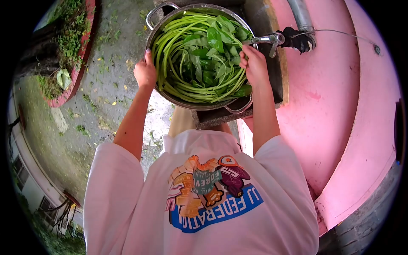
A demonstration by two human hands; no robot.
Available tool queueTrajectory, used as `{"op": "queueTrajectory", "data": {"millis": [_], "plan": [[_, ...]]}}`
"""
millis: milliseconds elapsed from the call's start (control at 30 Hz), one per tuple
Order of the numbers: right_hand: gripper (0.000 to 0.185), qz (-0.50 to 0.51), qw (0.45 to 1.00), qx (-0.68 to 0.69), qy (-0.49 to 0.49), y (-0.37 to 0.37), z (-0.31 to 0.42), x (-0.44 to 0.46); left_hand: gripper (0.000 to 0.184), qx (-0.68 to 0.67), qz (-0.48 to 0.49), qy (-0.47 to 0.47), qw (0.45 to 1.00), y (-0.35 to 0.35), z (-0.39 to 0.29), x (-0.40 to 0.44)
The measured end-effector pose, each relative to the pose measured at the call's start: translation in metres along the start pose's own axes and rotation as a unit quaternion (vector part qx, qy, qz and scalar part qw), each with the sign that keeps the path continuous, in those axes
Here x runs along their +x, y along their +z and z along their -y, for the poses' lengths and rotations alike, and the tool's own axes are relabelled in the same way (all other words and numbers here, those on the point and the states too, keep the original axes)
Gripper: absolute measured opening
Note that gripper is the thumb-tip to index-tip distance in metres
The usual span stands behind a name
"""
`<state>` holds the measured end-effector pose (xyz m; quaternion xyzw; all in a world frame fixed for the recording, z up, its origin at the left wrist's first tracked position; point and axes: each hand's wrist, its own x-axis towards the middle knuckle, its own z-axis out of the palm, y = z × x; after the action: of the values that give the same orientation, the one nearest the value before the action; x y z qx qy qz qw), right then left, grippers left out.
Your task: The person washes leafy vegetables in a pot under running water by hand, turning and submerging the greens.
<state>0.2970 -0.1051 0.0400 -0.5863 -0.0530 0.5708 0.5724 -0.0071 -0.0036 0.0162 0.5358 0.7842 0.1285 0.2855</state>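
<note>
A round metal basin with loop handles holds a coil of long-stemmed leafy greens. On its left rim, my left hand is closed, the thumb over the edge and the other fingers mostly hidden. My right hand is inside the right rim with its fingers curled around some green stems. Just beyond that hand, a metal tap reaches over the rim. Whether water runs from it I cannot tell.
Beneath the basin is a stone sink against a pink wall. A grey pipe comes down to the tap. On the left lie wet paving with scattered leaves and a red-edged planting bed.
</note>
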Motion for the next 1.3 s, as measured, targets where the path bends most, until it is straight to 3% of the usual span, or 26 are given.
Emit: {"op": "queueTrajectory", "data": {"millis": [133, 200, 300, 467, 533, 600, 667, 767, 933, 1000, 1200, 1267, 1300], "plan": [[0.013, -0.050, 0.996, 0.067, 0.026, 0.000, 0.003, 0.024, 0.071, -0.011, 0.000, 0.009, 1.000, 0.001, 0.003, 0.002], [0.012, -0.033, 0.998, 0.054, 0.011, -0.004, 0.005, 0.019, 0.071, -0.003, 0.005, 0.004, 1.000, 0.001, 0.005, 0.004], [0.009, -0.008, 0.976, 0.211, 0.057, -0.007, 0.004, 0.008, 0.072, -0.005, -0.004, 0.005, 1.000, 0.006, 0.010, 0.007], [0.009, 0.011, 0.958, 0.265, 0.110, 0.002, 0.002, 0.017, 0.073, -0.002, 0.009, -0.004, 1.000, 0.001, 0.006, 0.004], [0.010, 0.084, 0.941, 0.302, 0.131, -0.001, 0.002, 0.025, 0.073, -0.003, 0.006, 0.000, 1.000, 0.001, 0.004, 0.002], [0.004, 0.020, 0.969, 0.227, 0.093, -0.007, 0.009, 0.024, 0.072, -0.005, 0.000, 0.004, 1.000, 0.001, 0.004, 0.003], [0.005, -0.019, 0.966, 0.248, 0.073, -0.004, 0.015, 0.002, 0.072, -0.005, 0.007, -0.004, 1.000, 0.003, 0.007, 0.005], [0.007, -0.021, 0.960, 0.278, 0.015, -0.015, 0.007, -0.024, 0.072, -0.006, 0.003, 0.000, 1.000, 0.006, 0.012, 0.008], [0.009, -0.036, 0.961, 0.272, 0.020, -0.020, -0.008, -0.022, 0.072, -0.003, 0.007, 0.000, 1.000, 0.002, 0.005, 0.003], [0.009, 0.037, 0.954, 0.291, 0.062, -0.016, -0.007, -0.007, 0.072, -0.008, -0.002, 0.007, 1.000, 0.002, 0.004, 0.002], [0.014, 0.015, 0.968, 0.248, 0.033, -0.002, 0.006, 0.022, 0.071, 0.005, 0.012, -0.011, 1.000, 0.003, 0.004, 0.003], [0.022, 0.120, 0.939, 0.323, 0.019, -0.014, 0.002, 0.023, 0.071, 0.001, -0.016, 0.014, 1.000, 0.003, 0.005, 0.002], [0.026, 0.113, 0.934, 0.338, -0.013, -0.015, -0.001, 0.013, 0.071, 0.000, -0.017, 0.012, 1.000, 0.003, 0.005, 0.002]]}}
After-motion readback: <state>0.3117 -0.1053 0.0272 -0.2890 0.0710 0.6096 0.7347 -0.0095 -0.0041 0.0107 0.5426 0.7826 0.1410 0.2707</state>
